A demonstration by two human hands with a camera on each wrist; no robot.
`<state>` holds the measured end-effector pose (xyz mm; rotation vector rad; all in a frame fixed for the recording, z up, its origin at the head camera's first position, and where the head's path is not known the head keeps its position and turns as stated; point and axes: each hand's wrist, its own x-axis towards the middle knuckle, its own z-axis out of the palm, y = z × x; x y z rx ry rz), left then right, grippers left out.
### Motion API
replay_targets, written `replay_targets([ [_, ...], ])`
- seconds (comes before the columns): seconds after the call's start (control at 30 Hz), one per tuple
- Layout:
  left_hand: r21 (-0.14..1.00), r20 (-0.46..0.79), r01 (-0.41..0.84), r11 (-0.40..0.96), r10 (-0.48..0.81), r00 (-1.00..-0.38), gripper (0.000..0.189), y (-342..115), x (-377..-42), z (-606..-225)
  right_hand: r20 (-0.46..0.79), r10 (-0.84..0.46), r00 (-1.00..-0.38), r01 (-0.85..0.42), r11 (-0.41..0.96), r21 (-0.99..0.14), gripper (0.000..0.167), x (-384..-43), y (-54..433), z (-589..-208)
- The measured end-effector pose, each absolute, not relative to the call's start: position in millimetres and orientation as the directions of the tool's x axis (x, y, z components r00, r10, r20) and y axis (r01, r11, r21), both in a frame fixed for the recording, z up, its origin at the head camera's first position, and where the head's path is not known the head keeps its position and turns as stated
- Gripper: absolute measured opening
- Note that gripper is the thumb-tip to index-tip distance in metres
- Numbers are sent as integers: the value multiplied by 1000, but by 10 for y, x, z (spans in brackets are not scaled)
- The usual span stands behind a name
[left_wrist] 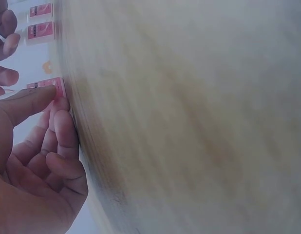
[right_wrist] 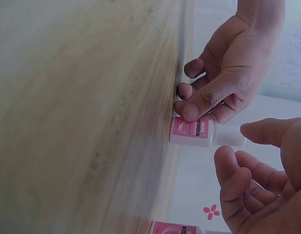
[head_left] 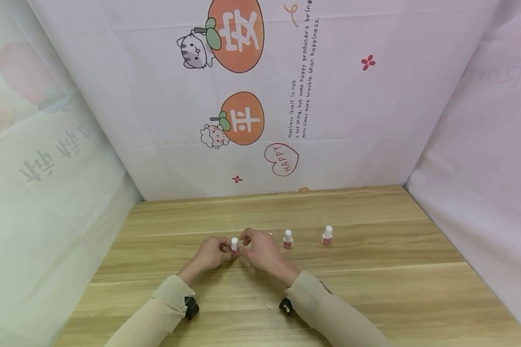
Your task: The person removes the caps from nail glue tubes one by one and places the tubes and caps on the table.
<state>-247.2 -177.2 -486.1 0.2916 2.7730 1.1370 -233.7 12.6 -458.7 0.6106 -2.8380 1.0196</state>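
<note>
A small white bottle with a pink label and white cap (head_left: 235, 242) stands upright on the wooden table. My left hand (head_left: 212, 252) pinches its lower part, thumb over the label (right_wrist: 189, 127) and fingers at the side. Beside the cap (right_wrist: 230, 136), my right hand (head_left: 262, 250) has its thumb and forefinger spread apart; the thumb tip is close to the cap, and I cannot tell whether it touches. Two more bottles of the same kind, one nearer (head_left: 288, 239) and one farther (head_left: 327, 235), stand to the right. A white tip (head_left: 270, 233) shows behind my right hand, the rest hidden.
Wooden tabletop (head_left: 373, 289) spreads around the hands. A white printed cloth (head_left: 330, 96) rises at the back, with cloth walls on the left (head_left: 47, 217) and right (head_left: 482, 168). Black straps with devices (head_left: 191, 307) sit at both wrists.
</note>
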Motion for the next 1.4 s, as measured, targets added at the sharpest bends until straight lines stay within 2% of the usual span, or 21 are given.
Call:
replay_targets([
  [0.9, 697, -35, 170, 696, 270, -962, 10, -1778, -2471, -4866, 213, -351, -912, -407, 701, -586, 23, -2385, 33, -4634],
  [1.4, 678, -40, 160, 718, 254, -966, 12, -1770, -2474, -4869, 261, -363, -894, -447, 697, -560, 17, -2421, 0, -4655],
])
